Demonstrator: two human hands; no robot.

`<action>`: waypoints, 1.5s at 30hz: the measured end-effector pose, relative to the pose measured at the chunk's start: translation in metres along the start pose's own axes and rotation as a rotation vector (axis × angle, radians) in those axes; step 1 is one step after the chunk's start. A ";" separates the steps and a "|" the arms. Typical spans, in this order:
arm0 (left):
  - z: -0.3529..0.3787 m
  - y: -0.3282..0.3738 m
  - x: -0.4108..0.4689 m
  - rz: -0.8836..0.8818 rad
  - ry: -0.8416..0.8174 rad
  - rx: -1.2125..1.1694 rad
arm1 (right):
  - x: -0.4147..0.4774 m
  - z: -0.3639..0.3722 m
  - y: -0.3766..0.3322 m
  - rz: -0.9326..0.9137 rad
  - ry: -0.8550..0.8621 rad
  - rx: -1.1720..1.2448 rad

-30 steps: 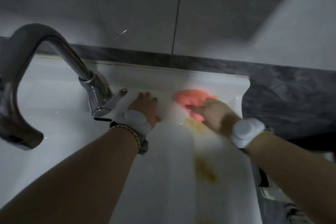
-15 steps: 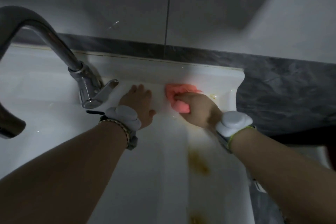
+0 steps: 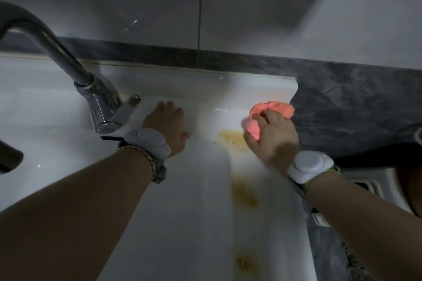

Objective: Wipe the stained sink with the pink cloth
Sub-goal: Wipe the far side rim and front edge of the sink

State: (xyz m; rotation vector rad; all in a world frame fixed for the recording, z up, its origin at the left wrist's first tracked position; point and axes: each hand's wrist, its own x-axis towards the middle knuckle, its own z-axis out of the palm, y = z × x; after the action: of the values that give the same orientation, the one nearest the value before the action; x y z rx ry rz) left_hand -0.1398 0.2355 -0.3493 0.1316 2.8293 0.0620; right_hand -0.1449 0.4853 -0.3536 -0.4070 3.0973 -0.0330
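Your right hand [image 3: 272,137] clutches the bunched pink cloth [image 3: 269,116] at the sink's [image 3: 187,212] far right corner, beside a yellow stain [image 3: 233,138]; your left hand [image 3: 166,125] lies flat, fingers spread, near the faucet [image 3: 100,98].

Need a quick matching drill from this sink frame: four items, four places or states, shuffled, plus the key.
Items
1. pink cloth
2. left hand
3. faucet
4. yellow-brown stain

Places or states
A. flat, palm down, on the white sink ledge
B. bunched under the right hand, at the ledge's right end
C. on the white surface just left of the right hand
D. metal, left of the left hand

Pairs: 1-B, 2-A, 3-D, 4-C
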 end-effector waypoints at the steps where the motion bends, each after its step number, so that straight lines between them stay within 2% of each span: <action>1: 0.001 0.000 -0.001 -0.002 -0.002 -0.006 | -0.006 0.000 0.000 -0.020 0.008 0.017; 5: -0.001 0.002 -0.003 -0.008 -0.037 -0.015 | -0.047 -0.005 0.005 -0.106 0.031 0.019; 8: -0.002 0.002 -0.003 0.008 -0.006 -0.006 | -0.049 0.000 0.006 -0.092 0.067 0.048; 9: -0.002 0.001 -0.003 0.014 0.007 0.000 | -0.040 0.002 0.003 -0.048 0.074 0.082; 12: 0.001 -0.002 -0.003 0.011 0.015 0.004 | 0.002 0.006 -0.023 0.269 0.063 0.234; 13: 0.001 -0.002 -0.003 0.005 0.010 -0.003 | 0.010 0.008 -0.035 0.318 0.066 0.270; 15: 0.002 -0.001 -0.003 -0.004 -0.027 -0.016 | 0.000 0.014 -0.054 0.233 0.055 0.372; 18: -0.003 0.001 -0.002 0.000 -0.060 -0.012 | -0.048 0.012 -0.049 0.062 -0.053 0.497; 19: -0.005 0.001 -0.003 0.002 -0.065 -0.008 | -0.061 0.009 -0.042 0.014 -0.049 0.471; 21: -0.008 0.001 -0.002 0.010 -0.066 0.008 | -0.065 0.012 -0.020 -0.070 0.043 0.273; 23: -0.006 0.000 -0.002 0.024 -0.050 0.029 | -0.045 0.014 -0.011 -0.011 0.060 0.182; 25: -0.004 -0.001 -0.003 0.024 -0.030 0.033 | -0.018 0.020 -0.021 0.067 0.030 0.223; 27: -0.004 0.001 -0.004 0.017 -0.020 0.018 | -0.009 0.028 -0.039 0.067 -0.006 0.281; 32: -0.005 0.001 -0.002 0.008 -0.065 0.007 | -0.051 0.025 -0.034 -0.322 -0.174 0.217; 38: -0.003 0.001 -0.002 0.015 -0.042 0.043 | -0.001 0.020 -0.059 -0.260 -0.211 0.273; 42: -0.005 0.000 -0.003 0.019 -0.054 0.037 | -0.029 0.015 -0.027 -0.514 -0.314 0.216; 45: -0.006 0.001 -0.005 0.007 -0.063 0.025 | -0.043 0.010 -0.026 -0.621 -0.273 0.156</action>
State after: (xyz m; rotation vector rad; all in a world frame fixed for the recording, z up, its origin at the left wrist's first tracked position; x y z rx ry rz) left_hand -0.1372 0.2359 -0.3422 0.1465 2.7679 0.0235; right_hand -0.0965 0.4710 -0.3628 -1.2222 2.5617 -0.2047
